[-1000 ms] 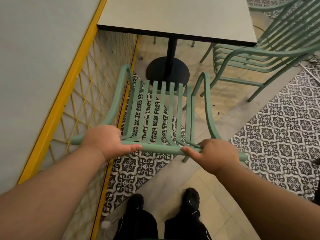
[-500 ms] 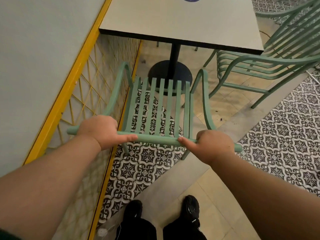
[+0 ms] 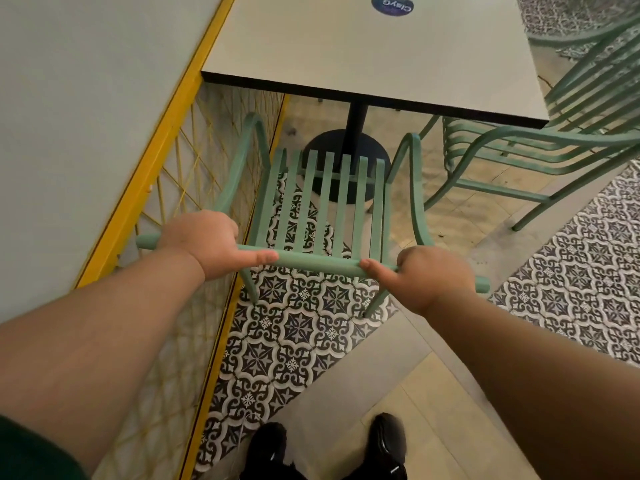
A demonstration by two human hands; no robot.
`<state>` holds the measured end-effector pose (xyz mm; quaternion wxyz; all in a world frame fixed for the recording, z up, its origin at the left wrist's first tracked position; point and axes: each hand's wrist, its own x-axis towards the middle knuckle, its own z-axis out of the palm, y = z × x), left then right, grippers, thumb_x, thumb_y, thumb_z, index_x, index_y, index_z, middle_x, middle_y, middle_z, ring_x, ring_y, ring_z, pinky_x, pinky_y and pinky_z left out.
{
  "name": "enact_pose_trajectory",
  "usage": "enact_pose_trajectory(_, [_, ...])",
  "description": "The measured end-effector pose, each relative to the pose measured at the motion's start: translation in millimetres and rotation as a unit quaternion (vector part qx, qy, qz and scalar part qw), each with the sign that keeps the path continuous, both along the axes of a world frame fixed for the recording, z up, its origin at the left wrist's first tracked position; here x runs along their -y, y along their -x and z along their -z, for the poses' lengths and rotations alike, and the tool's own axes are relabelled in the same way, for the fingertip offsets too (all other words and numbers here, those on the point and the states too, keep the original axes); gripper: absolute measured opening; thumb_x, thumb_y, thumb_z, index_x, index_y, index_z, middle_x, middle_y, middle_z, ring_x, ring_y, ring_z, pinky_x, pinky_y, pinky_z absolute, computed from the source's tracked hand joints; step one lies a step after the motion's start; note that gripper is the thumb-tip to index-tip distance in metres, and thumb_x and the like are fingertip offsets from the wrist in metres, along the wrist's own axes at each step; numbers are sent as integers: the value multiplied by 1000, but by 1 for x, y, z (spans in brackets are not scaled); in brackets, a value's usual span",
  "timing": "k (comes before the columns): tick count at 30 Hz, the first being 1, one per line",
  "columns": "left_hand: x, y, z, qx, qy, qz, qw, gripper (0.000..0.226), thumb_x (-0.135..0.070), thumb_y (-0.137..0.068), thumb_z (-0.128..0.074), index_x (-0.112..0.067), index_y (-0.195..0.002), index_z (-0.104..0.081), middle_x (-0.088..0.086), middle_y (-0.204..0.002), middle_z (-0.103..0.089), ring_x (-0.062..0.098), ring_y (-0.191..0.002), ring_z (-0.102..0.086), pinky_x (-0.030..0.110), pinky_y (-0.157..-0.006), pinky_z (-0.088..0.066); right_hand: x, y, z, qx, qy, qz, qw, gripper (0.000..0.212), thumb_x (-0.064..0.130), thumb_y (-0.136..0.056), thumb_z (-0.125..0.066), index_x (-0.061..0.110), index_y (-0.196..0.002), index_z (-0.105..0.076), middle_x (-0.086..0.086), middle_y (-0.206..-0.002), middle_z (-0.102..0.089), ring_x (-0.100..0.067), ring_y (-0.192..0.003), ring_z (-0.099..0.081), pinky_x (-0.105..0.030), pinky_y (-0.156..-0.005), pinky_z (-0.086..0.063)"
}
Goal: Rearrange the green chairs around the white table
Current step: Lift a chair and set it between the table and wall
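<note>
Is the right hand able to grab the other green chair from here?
Probably not yet. The right hand is gripping the near chair, and the other chair sits farther off beside the table.

I see the floor [image 3: 398,393], part patterned tile, bearing the green chair [image 3: 325,202], table base [image 3: 346,147] and second chair [image 3: 519,157].

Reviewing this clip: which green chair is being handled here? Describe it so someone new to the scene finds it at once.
Start at the white table with the black pedestal base. The green chair in question faces its near edge, beside the yellow-trimmed wall. Unlike the stacked green chairs at the table's right, it stands alone, with the left hand and right hand both gripping its top rail.
</note>
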<state>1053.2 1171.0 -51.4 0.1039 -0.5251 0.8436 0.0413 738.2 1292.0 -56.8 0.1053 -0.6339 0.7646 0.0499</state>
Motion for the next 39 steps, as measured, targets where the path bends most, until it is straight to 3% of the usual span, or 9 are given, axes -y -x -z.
enact_pose_trajectory(11, [55,5,6,4,20,18,1000,104,-110,-52,-5,-20,-51,-57,-3,-48,-54,16,-44,-52,26,-44,-32,48,8,6,-8,24,-11,1000,103,104,-63,2,21,-49,-57,7,-42,-45,-12,-36,-41,-21,-35,-34])
enact_pose_trajectory(24, [54,4,10,32,22,-22,999,104,-110,-51,-3,-23,-54,-59,-4,-51,-57,16,-48,-55,27,-48,-34,48,11,13,-15,28,-18,999,99,103,-66,0,22,-52,-56,7,-43,-47,-12,-37,-42,-21,-37,-34])
enact_pose_trajectory(25, [54,6,8,50,25,-29,998,108,-110,-49,0,-25,-62,-65,-3,-59,-62,17,-57,-59,31,-54,-38,48,12,12,-6,29,-18,999,98,102,-67,-1,23,-54,-56,8,-45,-49,-11,-38,-43,-21,-37,-34])
enact_pose_trajectory(27, [49,10,-2,116,27,-51,992,122,-109,-47,6,-34,-102,-73,0,-96,-73,23,-91,-64,43,-74,-41,47,14,7,27,24,-22,999,91,101,-71,-5,27,-64,-58,8,-56,-56,-11,-48,-50,-25,-42,-38])
enact_pose_trajectory(29, [34,16,-19,125,16,-81,989,129,-108,-50,4,-32,-132,-59,3,-120,-67,28,-111,-59,49,-89,-43,40,18,-7,72,4,-19,997,83,93,-81,-14,27,-91,-63,6,-87,-65,-13,-76,-59,-32,-62,-49])
enact_pose_trajectory(31, [13,19,-34,61,16,-72,995,111,-104,-61,-5,-28,-121,-59,0,-112,-66,23,-101,-60,46,-89,-50,28,17,-25,117,15,15,993,71,78,-91,-28,23,-126,-58,0,-120,-62,-19,-110,-55,-41,-93,-50])
enact_pose_trajectory(32, [0,20,-42,19,20,-47,998,98,-99,-70,-11,-28,-115,-60,-2,-107,-65,21,-96,-61,44,-84,-52,16,16,-34,132,37,44,990,65,70,-95,-34,21,-132,-55,-4,-126,-59,-21,-116,-53,-44,-99,-47])
enact_pose_trajectory(35, [-35,31,-70,-94,30,-1,995,67,-74,-90,-25,-28,-123,-61,-5,-110,-65,20,-100,-61,44,-82,-51,-34,12,-62,109,99,64,987,49,59,-97,-35,22,-120,-57,-3,-112,-61,-20,-104,-54,-44,-95,-51])
enact_pose_trajectory(39, [-72,54,-101,-150,-17,33,988,48,-53,-97,-40,-29,-136,-55,-8,-116,-65,15,-104,-58,52,-94,-50,-106,17,-90,68,62,116,989,68,66,-94,-28,19,-136,-54,-8,-127,-64,-28,-118,-55,-46,-100,-45])
